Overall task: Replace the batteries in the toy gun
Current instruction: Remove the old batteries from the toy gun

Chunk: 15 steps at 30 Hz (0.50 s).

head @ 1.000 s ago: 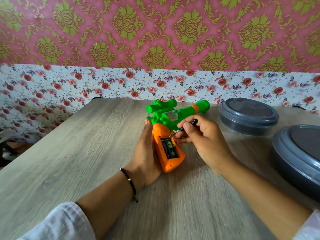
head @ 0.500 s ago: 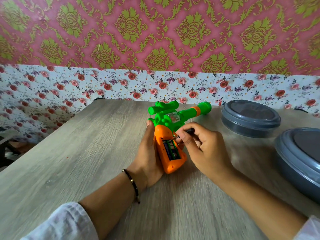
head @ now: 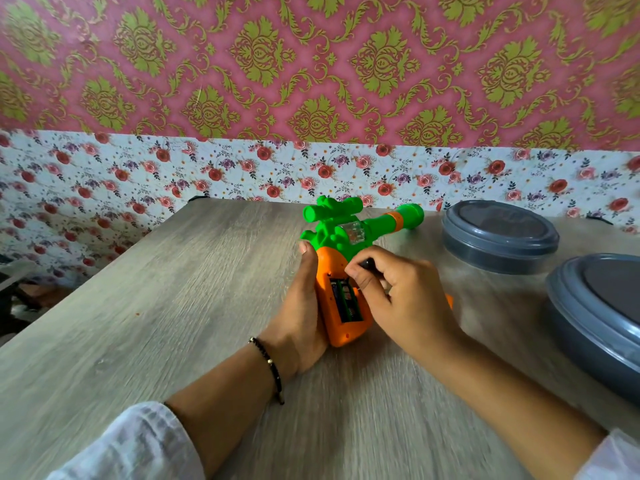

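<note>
Toy gun (head: 341, 268) being gripped by the left hand (head: 301, 306) on the table (head: 173, 306), screwdriver (head: 367, 263) being pinched by the right hand (head: 401, 299), batteries (head: 344, 299) being exposed in the open grip.

This looks like a room in a home, not a workshop or shop; the wall (head: 311, 64) behind the table is papered in pink with an olive-gold damask pattern, and below it runs a band of white paper (head: 242, 171) printed with small red and purple roses; the wood-grain table (head: 156, 306) is pushed up against that band; 2 round grey lidded containers (head: 498, 233) (head: 599, 323), the household storage sort, sit at the right side of the tabletop; at the far left edge something dark shows beyond the table, too blurred to identify.
</note>
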Available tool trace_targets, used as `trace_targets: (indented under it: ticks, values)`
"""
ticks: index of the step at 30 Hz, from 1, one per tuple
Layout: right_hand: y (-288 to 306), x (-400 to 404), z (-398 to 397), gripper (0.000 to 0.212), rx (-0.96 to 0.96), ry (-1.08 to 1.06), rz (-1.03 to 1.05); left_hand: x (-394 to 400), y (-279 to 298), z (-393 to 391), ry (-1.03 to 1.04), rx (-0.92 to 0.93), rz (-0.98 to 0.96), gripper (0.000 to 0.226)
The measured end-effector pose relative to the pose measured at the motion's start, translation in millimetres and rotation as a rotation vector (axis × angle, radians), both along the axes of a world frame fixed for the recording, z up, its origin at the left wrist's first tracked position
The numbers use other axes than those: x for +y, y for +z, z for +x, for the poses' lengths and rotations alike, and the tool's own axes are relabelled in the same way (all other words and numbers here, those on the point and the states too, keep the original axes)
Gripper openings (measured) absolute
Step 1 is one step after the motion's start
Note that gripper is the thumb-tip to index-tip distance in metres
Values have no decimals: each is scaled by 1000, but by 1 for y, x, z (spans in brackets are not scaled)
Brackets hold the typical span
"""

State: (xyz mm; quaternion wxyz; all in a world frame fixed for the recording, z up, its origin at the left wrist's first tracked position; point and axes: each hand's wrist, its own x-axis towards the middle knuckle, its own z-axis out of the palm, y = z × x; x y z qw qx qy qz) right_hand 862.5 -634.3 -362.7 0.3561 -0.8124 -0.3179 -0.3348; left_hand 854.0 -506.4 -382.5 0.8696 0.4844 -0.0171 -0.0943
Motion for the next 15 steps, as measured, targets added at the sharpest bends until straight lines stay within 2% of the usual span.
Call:
trace_targets:
  ticks: [4,8,12,15]
  values:
    - [5,0,6,25,191,-8,92,-3,-2,1,50,28,45,53]
    - [13,2,11,19,342,-2,148,-3,-4,3,74,-28,57,48]
    - [24,1,19,24,560,20,282,-3,-3,0,56,-67,81,35]
    - [39,4,26,23,701,29,239,-3,-1,-1,59,-56,98,36]
